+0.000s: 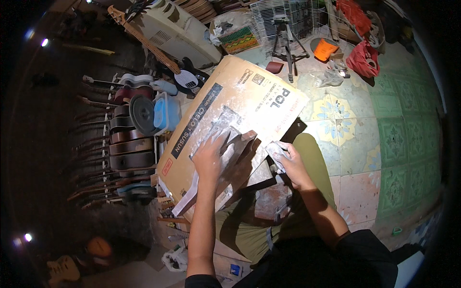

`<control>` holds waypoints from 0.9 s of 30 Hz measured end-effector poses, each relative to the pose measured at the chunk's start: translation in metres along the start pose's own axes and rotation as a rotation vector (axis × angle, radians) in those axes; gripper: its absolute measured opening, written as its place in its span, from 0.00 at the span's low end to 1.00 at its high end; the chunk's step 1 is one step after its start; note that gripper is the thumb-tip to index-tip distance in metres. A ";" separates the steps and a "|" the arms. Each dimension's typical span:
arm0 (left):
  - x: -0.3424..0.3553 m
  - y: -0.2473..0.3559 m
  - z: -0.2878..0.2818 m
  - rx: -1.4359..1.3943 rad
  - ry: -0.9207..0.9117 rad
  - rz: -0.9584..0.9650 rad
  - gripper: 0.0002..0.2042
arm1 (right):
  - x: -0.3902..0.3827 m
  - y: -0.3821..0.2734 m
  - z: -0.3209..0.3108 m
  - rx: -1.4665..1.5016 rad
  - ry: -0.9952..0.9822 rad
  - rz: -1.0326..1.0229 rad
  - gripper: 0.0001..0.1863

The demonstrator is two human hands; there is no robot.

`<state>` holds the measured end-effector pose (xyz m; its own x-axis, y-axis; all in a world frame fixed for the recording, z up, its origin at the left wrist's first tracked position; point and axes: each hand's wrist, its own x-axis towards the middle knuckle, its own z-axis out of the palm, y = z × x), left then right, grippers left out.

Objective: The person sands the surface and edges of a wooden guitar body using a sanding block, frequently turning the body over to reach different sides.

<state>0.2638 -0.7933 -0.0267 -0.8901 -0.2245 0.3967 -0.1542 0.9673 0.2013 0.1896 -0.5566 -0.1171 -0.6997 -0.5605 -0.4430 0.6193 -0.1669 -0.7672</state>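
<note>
While the left hand (211,156) presses flat, a wooden guitar neck (230,165) lies on flattened cardboard (240,96).
Left fingers spread over the neck's pale, dusty upper end; right hand (288,163) beside it, fingers curled, pinching a folded sandpaper piece (275,151). Judged partly sanded: dust near the fingertips, darker wood below. Row of guitars (125,144) beyond the left fingers.

Viewpoint: head-worn fisheye, at the person's head.
Facing: steeply down, over forearms and flattened cardboard box (230,120).
Nearness: close; floor tiles (384,139) bend at rim.
</note>
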 end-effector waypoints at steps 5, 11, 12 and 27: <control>0.002 0.008 -0.005 0.067 -0.111 -0.091 0.19 | -0.001 0.003 0.002 -0.017 0.008 -0.005 0.21; 0.002 0.026 -0.018 -0.042 -0.198 -0.307 0.25 | 0.009 -0.004 0.010 -0.217 0.044 -0.264 0.23; 0.000 0.027 -0.021 -0.039 -0.192 -0.330 0.26 | 0.008 -0.009 0.015 -0.225 0.037 -0.266 0.23; 0.005 0.016 -0.015 0.049 -0.235 -0.384 0.26 | 0.061 -0.044 0.071 -0.562 -0.061 -0.500 0.22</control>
<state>0.2636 -0.7806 -0.0084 -0.8369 -0.5405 0.0864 -0.5071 0.8251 0.2490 0.1450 -0.6414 -0.0777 -0.8188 -0.5730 0.0342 -0.0531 0.0163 -0.9985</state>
